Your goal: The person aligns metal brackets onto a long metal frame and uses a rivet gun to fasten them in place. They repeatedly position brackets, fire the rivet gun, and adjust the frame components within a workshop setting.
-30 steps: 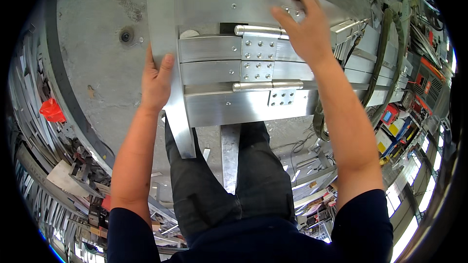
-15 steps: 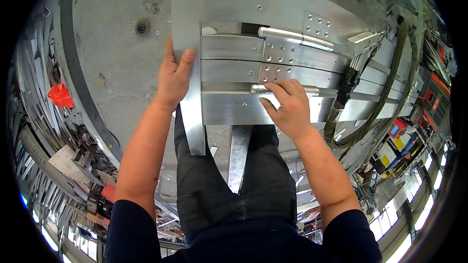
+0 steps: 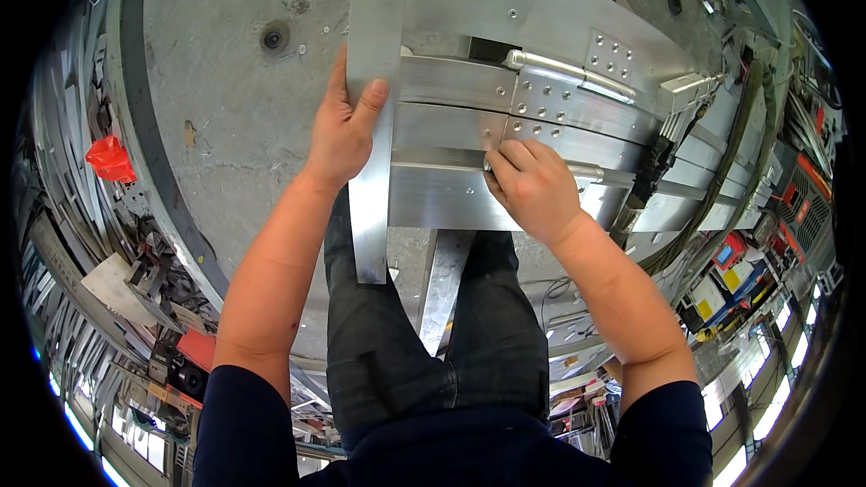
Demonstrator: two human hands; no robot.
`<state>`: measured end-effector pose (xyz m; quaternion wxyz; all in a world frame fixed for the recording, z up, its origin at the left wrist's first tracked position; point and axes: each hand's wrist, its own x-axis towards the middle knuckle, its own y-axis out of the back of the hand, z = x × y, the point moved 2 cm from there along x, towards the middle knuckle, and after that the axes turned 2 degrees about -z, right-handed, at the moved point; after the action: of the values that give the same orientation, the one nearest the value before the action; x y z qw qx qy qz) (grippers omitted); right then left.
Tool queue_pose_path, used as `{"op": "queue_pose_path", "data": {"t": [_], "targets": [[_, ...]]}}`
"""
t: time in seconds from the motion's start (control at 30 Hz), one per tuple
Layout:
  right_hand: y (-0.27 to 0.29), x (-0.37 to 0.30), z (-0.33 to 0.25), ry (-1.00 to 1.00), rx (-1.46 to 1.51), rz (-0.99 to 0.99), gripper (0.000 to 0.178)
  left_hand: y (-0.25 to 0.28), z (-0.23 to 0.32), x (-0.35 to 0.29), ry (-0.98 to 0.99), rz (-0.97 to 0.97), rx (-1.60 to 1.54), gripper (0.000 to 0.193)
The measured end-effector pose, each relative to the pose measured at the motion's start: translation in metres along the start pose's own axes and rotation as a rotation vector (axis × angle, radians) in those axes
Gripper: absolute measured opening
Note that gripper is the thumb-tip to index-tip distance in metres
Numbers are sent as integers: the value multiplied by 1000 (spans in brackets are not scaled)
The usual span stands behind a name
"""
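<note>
My left hand (image 3: 345,133) grips the edge of a flat, upright-lying aluminium bar (image 3: 374,41), thumb on top and fingers around its left side. Against this bar stand the ends of several long aluminium profiles (image 3: 444,81) that run off to the right. Curled over the left end of the nearer hinge (image 3: 591,171), my right hand (image 3: 537,188) hides most of its barrel; the fingers are closed on it. The farther silver hinge (image 3: 559,70) lies untouched, its riveted leaf (image 3: 544,101) flat on the profiles.
A welding torch (image 3: 651,167) with thick dark cables (image 3: 722,171) rests across the profiles on the right. A red machine (image 3: 803,194) and a tool box (image 3: 735,280) stand at the far right. Metal strips and a red bag (image 3: 111,159) line the left. Below the profiles shows a metal beam (image 3: 445,284).
The bar, profiles and hinges have shifted to the right, with my left hand moving along on the bar. My right hand's fingers have closed over the nearer hinge's end.
</note>
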<state>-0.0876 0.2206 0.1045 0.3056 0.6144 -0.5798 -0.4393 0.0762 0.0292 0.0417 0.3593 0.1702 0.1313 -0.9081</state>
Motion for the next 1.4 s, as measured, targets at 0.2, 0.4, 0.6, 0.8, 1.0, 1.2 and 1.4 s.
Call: {"op": "queue_pose_path", "data": {"t": [0.2,0.4,0.6,0.8,1.0,1.2,1.4], "targets": [[-3,5,4,86,-64,-134,15,-1,-2,0,16,4,-37,69],[-3,9,6,120,-74,-176,11,0,-3,-1,22,15,-2,68],[21,45,-2,-3,40,-76,56,3,-5,-1,17,17,23,68],[2,65,-11,-146,-59,-48,98,0,-2,-1,35,6,-12,67],[5,76,-12,-135,-57,24,70,-2,0,-1,5,9,-26,59],[28,98,11,-78,-179,2,16,0,-3,-2,11,9,-5,67],[46,101,51,-119,-269,-256,8,2,-6,-2,-33,1,-4,68]]}}
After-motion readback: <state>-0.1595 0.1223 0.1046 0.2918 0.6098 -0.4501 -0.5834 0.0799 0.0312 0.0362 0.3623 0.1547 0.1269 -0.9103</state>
